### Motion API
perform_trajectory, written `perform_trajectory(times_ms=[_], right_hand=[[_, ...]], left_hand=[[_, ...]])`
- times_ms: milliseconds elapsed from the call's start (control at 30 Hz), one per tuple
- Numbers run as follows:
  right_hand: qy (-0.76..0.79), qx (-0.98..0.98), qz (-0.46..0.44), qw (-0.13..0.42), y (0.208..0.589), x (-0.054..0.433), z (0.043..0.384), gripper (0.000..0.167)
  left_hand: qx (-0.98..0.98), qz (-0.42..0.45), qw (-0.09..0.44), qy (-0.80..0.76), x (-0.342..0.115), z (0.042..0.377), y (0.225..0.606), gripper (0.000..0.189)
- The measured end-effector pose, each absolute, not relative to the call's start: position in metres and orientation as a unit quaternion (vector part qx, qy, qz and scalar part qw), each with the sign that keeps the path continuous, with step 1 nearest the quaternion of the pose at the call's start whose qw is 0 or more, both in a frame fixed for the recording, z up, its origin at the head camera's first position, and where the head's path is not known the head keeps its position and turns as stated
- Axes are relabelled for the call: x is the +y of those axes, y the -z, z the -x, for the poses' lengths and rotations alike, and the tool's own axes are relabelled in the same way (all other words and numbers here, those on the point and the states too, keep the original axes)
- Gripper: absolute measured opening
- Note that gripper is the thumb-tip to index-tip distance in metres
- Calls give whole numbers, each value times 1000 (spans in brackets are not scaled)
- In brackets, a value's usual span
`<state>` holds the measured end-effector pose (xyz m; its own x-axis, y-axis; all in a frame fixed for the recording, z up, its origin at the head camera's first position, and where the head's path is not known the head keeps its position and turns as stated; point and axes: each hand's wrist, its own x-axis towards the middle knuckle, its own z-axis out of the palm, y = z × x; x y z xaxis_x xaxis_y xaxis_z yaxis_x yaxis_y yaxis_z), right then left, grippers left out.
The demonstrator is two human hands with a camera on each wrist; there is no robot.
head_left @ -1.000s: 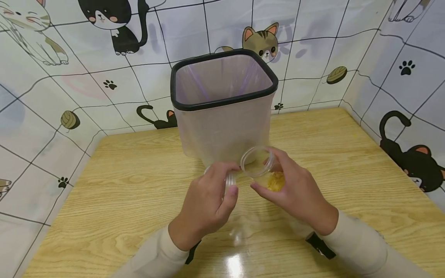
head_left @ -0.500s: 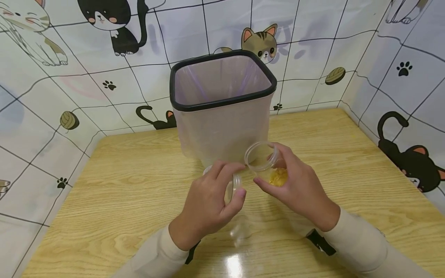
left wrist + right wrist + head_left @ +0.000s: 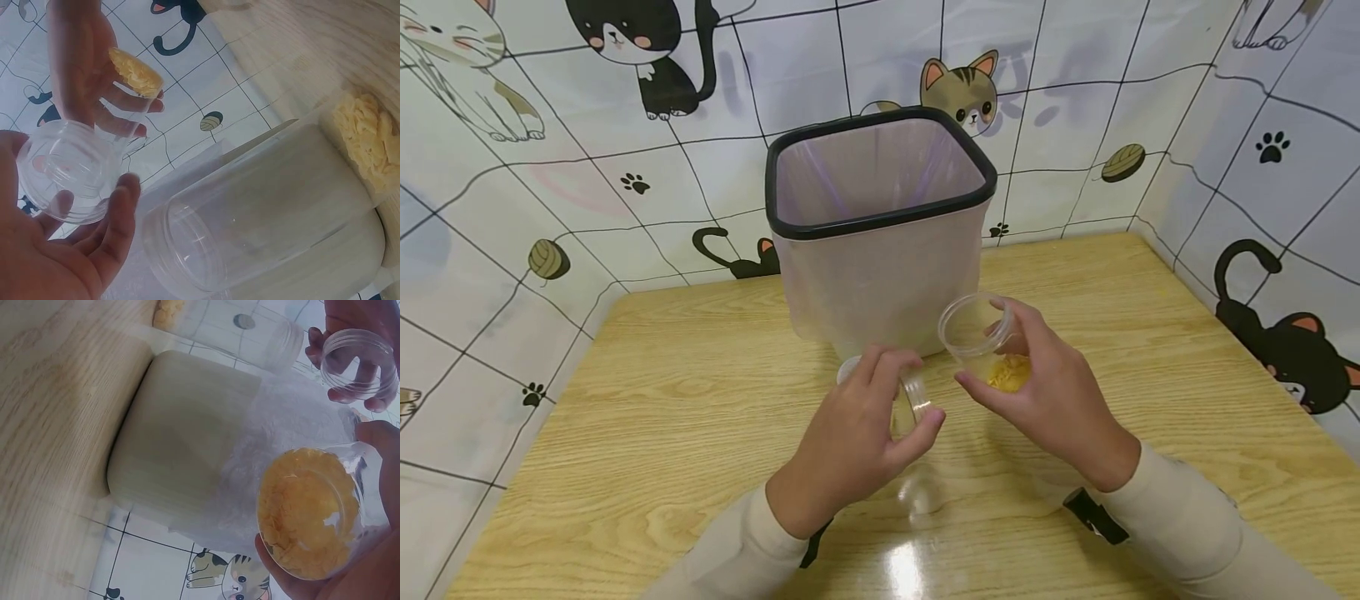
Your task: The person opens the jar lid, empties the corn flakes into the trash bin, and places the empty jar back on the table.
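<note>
My left hand [image 3: 850, 446] pinches a clear screw lid [image 3: 917, 395] between thumb and fingers, and the lid's round ribbed form shows in the left wrist view. In my right hand [image 3: 1063, 396] I grip a clear plastic jar [image 3: 306, 512], tilted with its uncovered mouth toward the left hand. Yellow flakes [image 3: 1009, 373] lie at the bottom of that jar. A second clear jar [image 3: 250, 212] stands upright on the table behind my left hand, which mostly hides it in the head view. More yellow flakes [image 3: 369, 137] sit in its base. Lid and held jar are apart.
A pale bin [image 3: 883, 275] with a black rim [image 3: 880, 225] and a translucent liner stands at the back of the wooden table [image 3: 677, 400]. Cat-printed sheeting [image 3: 812, 67] encloses the back and both sides.
My right hand has moved slightly right and away from me with the jar, widening the gap to the lid. The lid in my left hand has turned a little and shifted right.
</note>
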<state>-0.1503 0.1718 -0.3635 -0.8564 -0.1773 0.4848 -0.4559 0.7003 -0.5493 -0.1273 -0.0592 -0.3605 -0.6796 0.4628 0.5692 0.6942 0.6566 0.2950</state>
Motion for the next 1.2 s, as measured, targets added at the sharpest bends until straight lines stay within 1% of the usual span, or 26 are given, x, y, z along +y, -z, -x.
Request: perform_trajectory(times_ms=[167, 633, 733, 933, 1200], right_hand=[[-340, -898, -179, 215, 364, 172, 150, 88], [-350, -886, -187, 238, 365, 171, 150, 88], [-350, -888, -186, 235, 365, 171, 150, 88], [-356, -890, -175, 224, 364, 171, 150, 87], [-365, -888, -173, 220, 364, 172, 149, 86]], left_hand=[[-885, 328, 216, 250, -59, 127, 362, 50], [-887, 354, 211, 209, -59, 127, 363, 53], [-894, 355, 192, 193, -60, 127, 363, 52], [-914, 345, 130, 171, -60, 126, 366, 48], [-919, 356, 99, 137, -58, 128, 374, 44]])
